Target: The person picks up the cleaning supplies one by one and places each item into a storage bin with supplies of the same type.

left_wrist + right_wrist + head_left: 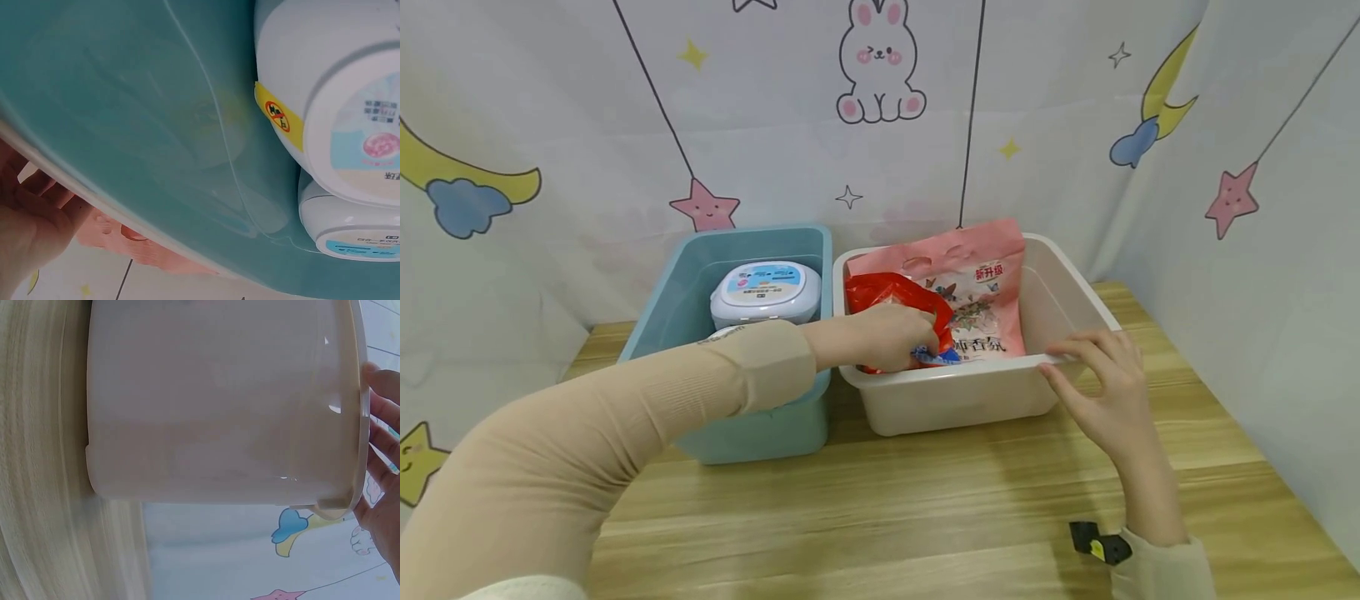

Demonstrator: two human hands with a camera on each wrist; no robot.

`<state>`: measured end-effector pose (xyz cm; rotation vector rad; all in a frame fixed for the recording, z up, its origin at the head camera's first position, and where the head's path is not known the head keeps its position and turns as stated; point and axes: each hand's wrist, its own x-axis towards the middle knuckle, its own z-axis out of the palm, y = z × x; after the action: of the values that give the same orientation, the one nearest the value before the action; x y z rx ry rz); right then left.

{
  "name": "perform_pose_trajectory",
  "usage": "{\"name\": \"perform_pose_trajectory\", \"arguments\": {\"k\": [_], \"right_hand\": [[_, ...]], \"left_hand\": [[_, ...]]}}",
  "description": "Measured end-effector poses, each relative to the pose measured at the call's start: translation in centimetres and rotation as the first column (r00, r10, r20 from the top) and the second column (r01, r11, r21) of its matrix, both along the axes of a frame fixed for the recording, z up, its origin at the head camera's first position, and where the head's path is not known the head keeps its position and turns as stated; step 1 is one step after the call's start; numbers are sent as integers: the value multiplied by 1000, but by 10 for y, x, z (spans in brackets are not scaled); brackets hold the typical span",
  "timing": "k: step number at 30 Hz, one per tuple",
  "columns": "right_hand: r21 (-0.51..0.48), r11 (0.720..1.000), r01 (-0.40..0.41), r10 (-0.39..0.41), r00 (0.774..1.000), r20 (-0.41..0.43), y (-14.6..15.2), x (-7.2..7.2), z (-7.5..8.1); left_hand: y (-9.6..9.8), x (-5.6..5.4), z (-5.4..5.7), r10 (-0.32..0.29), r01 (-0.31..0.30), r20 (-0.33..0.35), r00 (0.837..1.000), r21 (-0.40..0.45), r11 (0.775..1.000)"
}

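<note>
A cream-white storage bin (955, 400) stands on the table. A pink printed bag (958, 250) with handle cut-outs leans inside it, and a red plastic bag (891, 287) lies in front. Over the red bag is my left hand (891, 335), knuckles up and fingers bent down into the bin. A blue crinkled piece (936, 357) shows below those fingers; the hand hides their contact with the bags. At the bin's front right corner, my right hand (1101, 383) pinches the rim, thumb outside and fingers over the top. That grip also appears in the right wrist view, beside the bin wall (219, 412).
A teal bin (752, 433) stands left of the white one, under my left forearm. White lidded tubs (765, 292) sit in it. A black clip-like object (1097, 542) is by my right wrist. A printed curtain (775, 125) hangs behind the wooden table (887, 517).
</note>
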<state>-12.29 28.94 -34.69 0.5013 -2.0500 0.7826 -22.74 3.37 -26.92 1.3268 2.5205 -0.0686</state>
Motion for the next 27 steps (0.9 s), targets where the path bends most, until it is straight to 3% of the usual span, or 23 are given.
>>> {"name": "perform_pose_trajectory", "arguments": {"k": [15, 27], "right_hand": [[0, 1000, -15, 15, 1000, 6, -4, 1, -2], [-4, 999, -32, 33, 998, 50, -1, 0, 5]], "left_hand": [[-6, 1, 5, -21, 23, -60, 998, 21, 1000], [-2, 8, 14, 6, -3, -53, 999, 63, 998]]}}
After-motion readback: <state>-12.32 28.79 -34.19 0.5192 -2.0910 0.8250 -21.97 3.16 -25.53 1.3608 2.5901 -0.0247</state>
